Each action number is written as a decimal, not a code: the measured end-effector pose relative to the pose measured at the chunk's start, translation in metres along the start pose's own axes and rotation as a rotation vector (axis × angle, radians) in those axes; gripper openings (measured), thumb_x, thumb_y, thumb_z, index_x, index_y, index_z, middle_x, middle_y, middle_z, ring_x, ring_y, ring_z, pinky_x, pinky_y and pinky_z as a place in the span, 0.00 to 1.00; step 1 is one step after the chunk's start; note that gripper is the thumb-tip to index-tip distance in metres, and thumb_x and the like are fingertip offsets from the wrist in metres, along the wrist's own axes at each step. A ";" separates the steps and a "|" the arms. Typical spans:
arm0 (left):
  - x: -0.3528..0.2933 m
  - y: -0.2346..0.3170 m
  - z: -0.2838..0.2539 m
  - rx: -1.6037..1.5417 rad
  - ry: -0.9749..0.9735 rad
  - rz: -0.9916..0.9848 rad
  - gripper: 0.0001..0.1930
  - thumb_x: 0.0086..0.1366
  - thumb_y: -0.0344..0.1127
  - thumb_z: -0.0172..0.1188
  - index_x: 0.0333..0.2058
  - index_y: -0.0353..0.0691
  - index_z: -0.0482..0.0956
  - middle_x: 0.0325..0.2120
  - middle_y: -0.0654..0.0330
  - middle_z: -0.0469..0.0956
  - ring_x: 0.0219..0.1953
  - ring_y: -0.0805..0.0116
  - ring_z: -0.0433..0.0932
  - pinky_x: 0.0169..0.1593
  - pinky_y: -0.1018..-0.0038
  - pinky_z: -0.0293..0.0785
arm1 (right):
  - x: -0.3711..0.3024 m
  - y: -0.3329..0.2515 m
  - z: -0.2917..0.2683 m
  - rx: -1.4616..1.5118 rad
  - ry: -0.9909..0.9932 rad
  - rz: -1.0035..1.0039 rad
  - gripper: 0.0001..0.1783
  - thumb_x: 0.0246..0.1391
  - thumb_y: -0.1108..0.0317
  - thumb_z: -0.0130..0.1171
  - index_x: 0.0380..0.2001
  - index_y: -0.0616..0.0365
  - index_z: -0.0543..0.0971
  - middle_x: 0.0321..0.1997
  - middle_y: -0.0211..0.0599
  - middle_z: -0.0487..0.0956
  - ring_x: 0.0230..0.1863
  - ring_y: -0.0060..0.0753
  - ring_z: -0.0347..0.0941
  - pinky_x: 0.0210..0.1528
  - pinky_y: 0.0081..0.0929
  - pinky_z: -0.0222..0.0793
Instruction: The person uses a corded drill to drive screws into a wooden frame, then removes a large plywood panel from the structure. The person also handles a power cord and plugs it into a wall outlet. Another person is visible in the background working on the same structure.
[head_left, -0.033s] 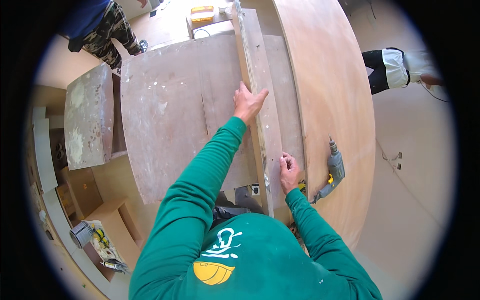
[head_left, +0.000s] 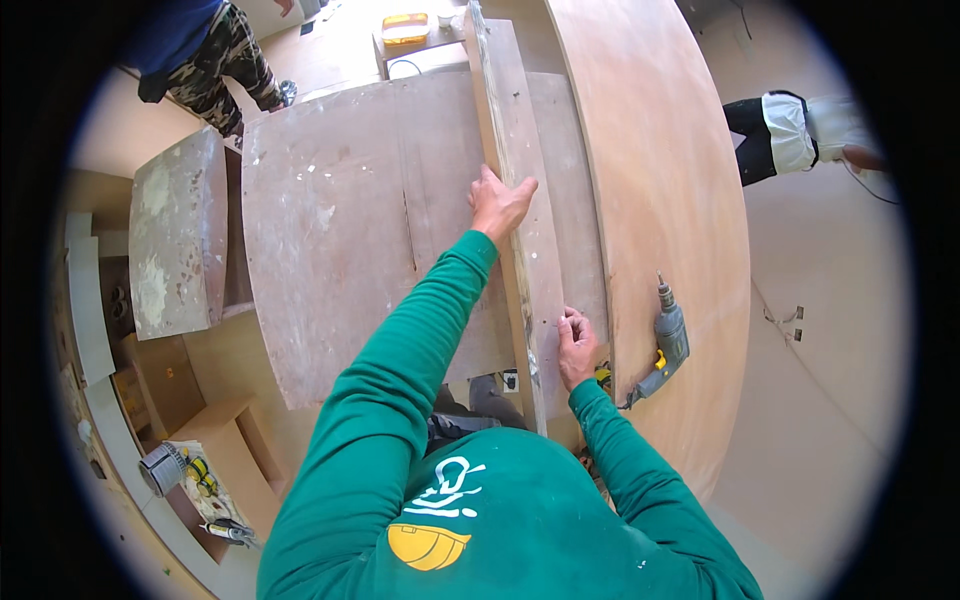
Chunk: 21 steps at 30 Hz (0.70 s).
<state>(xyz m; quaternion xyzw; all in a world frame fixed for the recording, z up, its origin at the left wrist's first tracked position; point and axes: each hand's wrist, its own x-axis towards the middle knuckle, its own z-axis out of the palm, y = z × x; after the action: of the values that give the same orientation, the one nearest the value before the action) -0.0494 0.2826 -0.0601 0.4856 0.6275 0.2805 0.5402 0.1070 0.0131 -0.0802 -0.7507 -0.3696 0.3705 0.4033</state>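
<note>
A long narrow plank [head_left: 520, 120] lies lengthwise across a large worn plywood sheet [head_left: 340, 230]. My left hand [head_left: 500, 205] reaches forward and grips the plank's left edge about halfway along, thumb to the left and fingers over the top. My right hand [head_left: 575, 345] rests on the plank's near end with the fingers curled into a fist. Whether anything small is inside it is hidden. Just right of that hand, a grey power drill [head_left: 668, 335] with a yellow trigger lies on a big curved plywood panel [head_left: 660, 150].
A smaller stained board [head_left: 175, 240] sits to the left. One person stands at the top left [head_left: 200, 60], another at the right edge [head_left: 800, 130]. A yellow case [head_left: 405, 27] is at the far end. Tools lie at the lower left [head_left: 190, 470].
</note>
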 end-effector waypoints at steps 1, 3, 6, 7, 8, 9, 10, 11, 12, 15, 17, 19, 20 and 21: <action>0.004 0.009 0.002 0.053 -0.024 -0.101 0.48 0.63 0.51 0.60 0.69 0.19 0.54 0.63 0.30 0.67 0.67 0.33 0.64 0.72 0.53 0.57 | -0.004 -0.006 0.003 -0.005 0.006 0.036 0.11 0.69 0.64 0.59 0.35 0.61 0.77 0.59 0.49 0.79 0.57 0.31 0.72 0.61 0.31 0.67; 0.008 0.003 0.015 0.037 0.022 -0.108 0.44 0.63 0.46 0.57 0.69 0.19 0.55 0.63 0.29 0.67 0.66 0.31 0.64 0.72 0.53 0.57 | -0.007 -0.005 0.006 -0.028 0.045 0.011 0.11 0.69 0.64 0.59 0.35 0.61 0.76 0.59 0.45 0.79 0.54 0.30 0.74 0.58 0.31 0.69; 0.006 -0.002 0.023 -0.024 0.107 -0.077 0.41 0.63 0.41 0.54 0.68 0.19 0.55 0.62 0.29 0.68 0.65 0.30 0.64 0.71 0.53 0.58 | -0.008 -0.001 0.009 -0.026 0.064 -0.025 0.11 0.69 0.65 0.60 0.35 0.61 0.76 0.57 0.42 0.80 0.49 0.28 0.74 0.54 0.30 0.71; 0.006 -0.002 0.024 -0.049 0.134 -0.059 0.40 0.63 0.40 0.54 0.68 0.19 0.55 0.61 0.28 0.68 0.65 0.30 0.64 0.71 0.53 0.58 | -0.005 0.006 0.010 -0.009 0.080 -0.046 0.11 0.68 0.65 0.61 0.35 0.61 0.77 0.56 0.40 0.81 0.46 0.27 0.75 0.51 0.29 0.72; 0.005 -0.001 0.024 -0.062 0.126 -0.056 0.40 0.63 0.39 0.54 0.68 0.19 0.55 0.61 0.28 0.68 0.65 0.30 0.64 0.71 0.53 0.58 | -0.004 0.009 0.011 0.007 0.098 -0.062 0.11 0.67 0.65 0.61 0.35 0.61 0.77 0.55 0.39 0.81 0.43 0.27 0.75 0.48 0.29 0.73; 0.004 0.000 0.024 -0.075 0.119 -0.054 0.40 0.63 0.39 0.54 0.68 0.18 0.55 0.62 0.28 0.68 0.65 0.30 0.64 0.71 0.54 0.58 | -0.004 0.012 0.010 0.003 0.091 -0.059 0.11 0.67 0.65 0.61 0.35 0.61 0.77 0.55 0.39 0.82 0.43 0.27 0.75 0.49 0.29 0.73; 0.003 0.000 0.023 -0.088 0.112 -0.051 0.40 0.63 0.39 0.54 0.68 0.18 0.55 0.62 0.28 0.68 0.65 0.30 0.64 0.71 0.54 0.58 | -0.004 0.014 0.010 -0.001 0.085 -0.056 0.11 0.67 0.64 0.61 0.35 0.61 0.77 0.55 0.40 0.82 0.44 0.28 0.76 0.49 0.30 0.73; 0.004 0.000 0.023 -0.089 0.106 -0.052 0.40 0.63 0.39 0.54 0.69 0.18 0.54 0.62 0.28 0.68 0.65 0.30 0.64 0.72 0.55 0.58 | -0.004 0.013 0.009 -0.008 0.078 -0.055 0.11 0.67 0.64 0.61 0.35 0.61 0.77 0.55 0.40 0.82 0.44 0.29 0.76 0.50 0.30 0.73; 0.004 0.000 0.022 -0.089 0.099 -0.052 0.41 0.63 0.38 0.54 0.69 0.18 0.54 0.62 0.28 0.68 0.65 0.30 0.65 0.72 0.55 0.58 | -0.004 0.012 0.009 -0.020 0.085 -0.065 0.11 0.67 0.64 0.62 0.35 0.61 0.77 0.55 0.40 0.82 0.44 0.29 0.76 0.50 0.30 0.73; 0.002 0.002 0.023 -0.094 0.111 -0.048 0.40 0.63 0.38 0.53 0.69 0.18 0.54 0.62 0.27 0.69 0.65 0.30 0.65 0.72 0.55 0.58 | -0.004 0.011 0.009 -0.060 0.102 -0.096 0.11 0.67 0.64 0.62 0.35 0.61 0.77 0.54 0.41 0.82 0.44 0.29 0.76 0.50 0.30 0.73; 0.003 -0.001 0.023 -0.100 0.120 -0.031 0.40 0.63 0.37 0.53 0.69 0.19 0.53 0.61 0.27 0.69 0.64 0.30 0.66 0.72 0.55 0.58 | -0.004 0.011 0.009 -0.089 0.107 -0.122 0.11 0.67 0.64 0.62 0.34 0.61 0.77 0.54 0.41 0.82 0.44 0.29 0.76 0.49 0.30 0.73; 0.005 -0.006 0.022 -0.109 0.123 -0.004 0.41 0.62 0.37 0.53 0.69 0.19 0.53 0.61 0.27 0.69 0.64 0.30 0.66 0.72 0.55 0.58 | -0.002 0.011 0.009 -0.050 0.087 -0.077 0.11 0.66 0.64 0.62 0.34 0.61 0.77 0.54 0.41 0.82 0.44 0.29 0.76 0.49 0.30 0.73; 0.003 -0.003 0.021 -0.122 0.112 -0.008 0.41 0.62 0.37 0.53 0.70 0.19 0.53 0.62 0.27 0.69 0.64 0.30 0.66 0.72 0.55 0.57 | -0.003 0.010 0.009 -0.031 0.084 -0.052 0.11 0.66 0.64 0.62 0.34 0.61 0.77 0.54 0.41 0.82 0.44 0.29 0.76 0.49 0.30 0.73; 0.001 0.001 0.021 -0.135 0.102 -0.013 0.41 0.62 0.37 0.53 0.70 0.20 0.52 0.62 0.27 0.68 0.64 0.30 0.66 0.72 0.55 0.57 | -0.003 0.009 0.008 -0.033 0.074 -0.037 0.11 0.67 0.65 0.61 0.34 0.61 0.77 0.55 0.41 0.81 0.45 0.28 0.75 0.50 0.30 0.72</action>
<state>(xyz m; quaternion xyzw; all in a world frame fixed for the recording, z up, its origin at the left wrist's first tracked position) -0.0293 0.2802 -0.0656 0.4291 0.6369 0.3429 0.5410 0.1014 0.0092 -0.0907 -0.7635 -0.3744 0.3289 0.4107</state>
